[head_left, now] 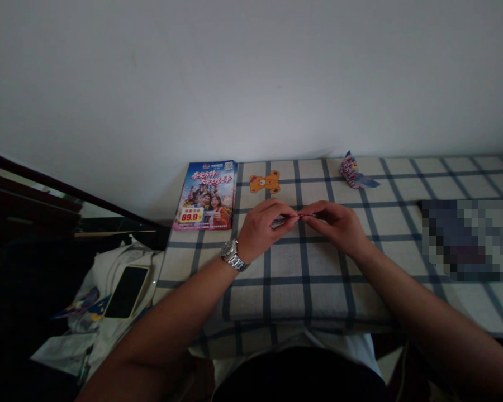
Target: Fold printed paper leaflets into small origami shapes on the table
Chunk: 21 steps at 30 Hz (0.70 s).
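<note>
Over the checked tablecloth, my left hand and my right hand meet fingertip to fingertip. Both are closed in a pinch on something small and thin between them; the fingers mostly cover it and I cannot make out its kind. A silver watch circles my left wrist. Just beyond my left hand lies a yellow-orange teddy bear cutout, flat on the cloth. To the left of that hand is a stack of printed flyers.
A crumpled blue and red wrapper lies near the wall, beyond my right hand. At the right is a blurred-out dark item. Below the table's left edge, a phone rests on white bags. A plain wall stands behind the table.
</note>
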Each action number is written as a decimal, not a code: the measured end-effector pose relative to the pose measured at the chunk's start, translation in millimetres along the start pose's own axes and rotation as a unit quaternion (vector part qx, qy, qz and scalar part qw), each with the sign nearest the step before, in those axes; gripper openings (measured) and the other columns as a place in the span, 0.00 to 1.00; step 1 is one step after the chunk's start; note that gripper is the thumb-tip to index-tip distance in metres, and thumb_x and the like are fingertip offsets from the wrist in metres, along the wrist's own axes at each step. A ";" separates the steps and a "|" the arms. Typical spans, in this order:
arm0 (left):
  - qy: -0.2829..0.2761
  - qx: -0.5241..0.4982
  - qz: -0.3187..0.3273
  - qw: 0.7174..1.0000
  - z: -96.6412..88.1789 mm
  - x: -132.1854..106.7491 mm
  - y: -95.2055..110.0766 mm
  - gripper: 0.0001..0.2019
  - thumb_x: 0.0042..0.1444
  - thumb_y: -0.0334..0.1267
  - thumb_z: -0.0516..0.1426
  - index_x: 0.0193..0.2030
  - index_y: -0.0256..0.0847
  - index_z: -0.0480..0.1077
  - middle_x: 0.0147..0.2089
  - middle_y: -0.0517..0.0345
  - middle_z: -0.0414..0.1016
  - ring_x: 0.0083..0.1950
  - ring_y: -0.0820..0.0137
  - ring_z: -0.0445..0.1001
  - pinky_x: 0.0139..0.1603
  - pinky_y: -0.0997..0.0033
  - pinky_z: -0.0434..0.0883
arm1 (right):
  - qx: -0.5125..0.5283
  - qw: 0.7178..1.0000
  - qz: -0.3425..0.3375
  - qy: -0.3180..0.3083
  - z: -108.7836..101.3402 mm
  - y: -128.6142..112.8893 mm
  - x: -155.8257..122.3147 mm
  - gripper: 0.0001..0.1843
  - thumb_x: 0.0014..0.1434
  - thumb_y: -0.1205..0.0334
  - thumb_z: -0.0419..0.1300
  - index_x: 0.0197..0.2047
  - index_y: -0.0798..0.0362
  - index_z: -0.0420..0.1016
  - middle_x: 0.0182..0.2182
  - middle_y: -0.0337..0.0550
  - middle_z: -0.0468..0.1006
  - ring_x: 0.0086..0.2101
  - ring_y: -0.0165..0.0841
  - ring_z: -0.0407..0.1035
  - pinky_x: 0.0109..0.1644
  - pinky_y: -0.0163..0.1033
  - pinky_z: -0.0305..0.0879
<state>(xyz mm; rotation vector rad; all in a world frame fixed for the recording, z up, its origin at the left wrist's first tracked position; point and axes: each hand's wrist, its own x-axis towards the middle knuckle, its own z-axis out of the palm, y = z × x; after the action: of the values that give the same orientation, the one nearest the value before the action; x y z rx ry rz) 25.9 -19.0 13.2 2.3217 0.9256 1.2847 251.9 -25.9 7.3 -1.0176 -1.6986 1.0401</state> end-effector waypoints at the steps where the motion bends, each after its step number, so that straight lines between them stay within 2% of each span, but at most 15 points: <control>1: 0.001 0.001 0.002 1.000 0.1 0.0 -0.1 0.03 0.68 0.36 0.62 0.42 0.41 0.76 0.40 0.57 0.80 0.43 0.71 0.79 0.47 0.70 0.76 | -0.003 1.000 -0.003 0.001 -0.2 0.2 -0.3 0.10 0.64 0.52 0.70 0.45 0.46 0.85 0.43 0.43 0.87 0.43 0.39 0.82 0.49 0.44 0.79; 9: -0.003 0.002 0.004 1.000 0.3 0.1 -0.5 0.03 0.68 0.37 0.62 0.42 0.41 0.76 0.40 0.57 0.80 0.42 0.71 0.79 0.46 0.71 0.75 | -0.008 1.000 -0.002 0.011 0.0 3.9 -1.4 0.09 0.63 0.52 0.70 0.44 0.46 0.85 0.42 0.42 0.88 0.43 0.39 0.83 0.50 0.44 0.79; 16: -0.018 -0.005 -0.038 0.999 -0.4 0.5 -4.2 0.04 0.68 0.38 0.63 0.45 0.42 0.78 0.42 0.57 0.81 0.44 0.71 0.80 0.49 0.70 0.76 | -0.001 0.999 0.022 0.035 0.0 8.9 0.5 0.10 0.63 0.51 0.71 0.43 0.46 0.85 0.41 0.43 0.88 0.41 0.39 0.82 0.48 0.43 0.78; 21: -0.022 -0.009 -0.059 0.998 -0.2 0.0 -3.0 0.02 0.68 0.36 0.63 0.43 0.42 0.78 0.41 0.58 0.81 0.43 0.72 0.80 0.48 0.71 0.76 | 0.004 0.999 0.025 0.033 1.5 6.8 1.2 0.11 0.62 0.50 0.71 0.42 0.48 0.83 0.39 0.44 0.87 0.39 0.38 0.82 0.46 0.43 0.78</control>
<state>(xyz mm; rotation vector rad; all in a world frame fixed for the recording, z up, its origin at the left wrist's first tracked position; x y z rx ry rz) 24.6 -16.8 11.6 2.2356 1.0158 1.1840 251.5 -22.9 0.9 -1.0821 -1.6227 1.0325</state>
